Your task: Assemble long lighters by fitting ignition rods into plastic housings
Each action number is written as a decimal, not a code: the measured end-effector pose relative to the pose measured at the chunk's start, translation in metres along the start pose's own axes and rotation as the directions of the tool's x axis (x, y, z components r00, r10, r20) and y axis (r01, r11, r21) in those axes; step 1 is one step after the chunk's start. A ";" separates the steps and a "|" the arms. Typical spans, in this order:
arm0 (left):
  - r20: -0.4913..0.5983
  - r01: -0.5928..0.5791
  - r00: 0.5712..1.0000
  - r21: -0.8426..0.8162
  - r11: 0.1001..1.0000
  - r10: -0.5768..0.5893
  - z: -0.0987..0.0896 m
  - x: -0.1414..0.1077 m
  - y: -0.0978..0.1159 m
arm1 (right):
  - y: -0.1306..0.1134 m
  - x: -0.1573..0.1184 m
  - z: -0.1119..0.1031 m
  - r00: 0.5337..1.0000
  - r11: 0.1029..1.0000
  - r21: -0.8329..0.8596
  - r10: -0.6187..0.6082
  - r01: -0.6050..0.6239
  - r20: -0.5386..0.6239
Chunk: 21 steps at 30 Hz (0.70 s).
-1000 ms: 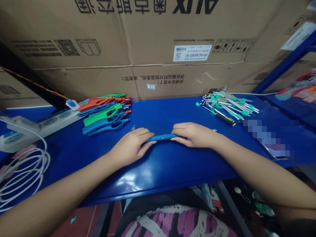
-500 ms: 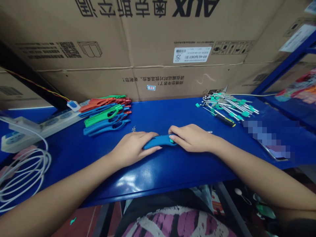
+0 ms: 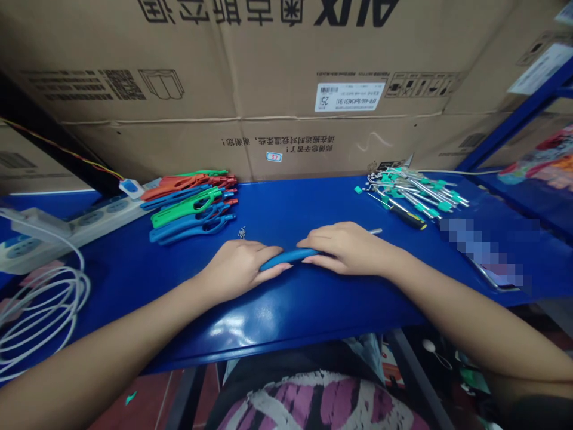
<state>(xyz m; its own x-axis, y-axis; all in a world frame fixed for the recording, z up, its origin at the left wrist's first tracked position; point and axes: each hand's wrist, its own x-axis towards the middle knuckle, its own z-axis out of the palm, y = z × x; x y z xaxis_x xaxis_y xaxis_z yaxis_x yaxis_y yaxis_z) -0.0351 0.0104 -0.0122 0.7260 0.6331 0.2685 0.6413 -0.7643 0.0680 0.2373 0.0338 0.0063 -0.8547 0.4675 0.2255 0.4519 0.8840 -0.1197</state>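
A blue long-nosed lighter (image 3: 292, 257) lies level between my hands above the table. My left hand (image 3: 237, 267) is closed around its left end, thumb below and fingers on top. My right hand (image 3: 347, 248) wraps its other end, hiding much of that part. Past my right hand a thin metal tube (image 3: 376, 231) sticks out; where it joins the handle is hidden. A few small screws (image 3: 242, 233) lie behind my left hand. Green, orange and blue lighter handles (image 3: 192, 209) are piled at the left. Metal lighter tubes with green pieces (image 3: 416, 190) form a heap at the right.
A screwdriver (image 3: 408, 217) with a black and yellow handle lies before the tube heap. A phone, partly blurred out (image 3: 492, 263), rests at the right. The power strip (image 3: 89, 220) and coiled white cable (image 3: 45, 322) are at the left. A cardboard box (image 3: 277, 77) stands behind the blue table (image 3: 268, 322).
My right hand has shifted slightly left along the lighter, its fingers now wrapped over it. The green piece by my thumb is now hidden, and more of the metal tube shows.
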 end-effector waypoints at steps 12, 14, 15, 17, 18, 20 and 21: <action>0.012 0.090 0.996 -0.204 0.975 -0.090 -0.001 0.000 0.006 | 0.015 -0.004 0.006 0.995 0.970 -0.242 -0.048 0.025 -0.090; 0.013 0.105 0.994 -0.181 0.978 -0.104 -0.003 -0.001 0.009 | 0.013 -0.002 0.003 0.995 0.968 -0.250 -0.037 0.014 -0.088; 0.010 0.120 0.993 -0.166 0.979 -0.120 -0.004 -0.001 0.009 | 0.013 -0.002 0.000 0.996 0.968 -0.250 -0.022 0.000 -0.086; 0.000 0.147 0.989 -0.143 0.979 -0.149 -0.008 -0.001 0.007 | 0.018 -0.004 -0.008 0.996 0.965 -0.258 0.027 -0.049 -0.087; -0.007 0.158 0.987 -0.132 0.979 -0.160 -0.009 -0.001 0.005 | 0.022 -0.006 -0.012 0.994 0.959 -0.271 0.059 -0.083 -0.094; -0.021 0.176 0.983 -0.121 0.977 -0.180 -0.011 -0.001 0.001 | 0.034 -0.011 -0.018 0.985 0.942 -0.297 0.128 -0.157 -0.116; -0.025 0.184 0.982 -0.117 0.976 -0.188 -0.012 -0.001 -0.001 | 0.040 -0.014 -0.021 0.980 0.936 -0.300 0.152 -0.184 -0.127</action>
<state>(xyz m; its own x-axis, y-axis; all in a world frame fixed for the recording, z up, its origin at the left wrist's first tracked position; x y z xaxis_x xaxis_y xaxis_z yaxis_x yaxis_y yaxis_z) -0.0388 0.0091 -0.0013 0.5857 0.7624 0.2750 0.7304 -0.6436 0.2286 0.2730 0.0626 0.0185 -0.7369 0.5923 0.3259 0.6567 0.7417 0.1367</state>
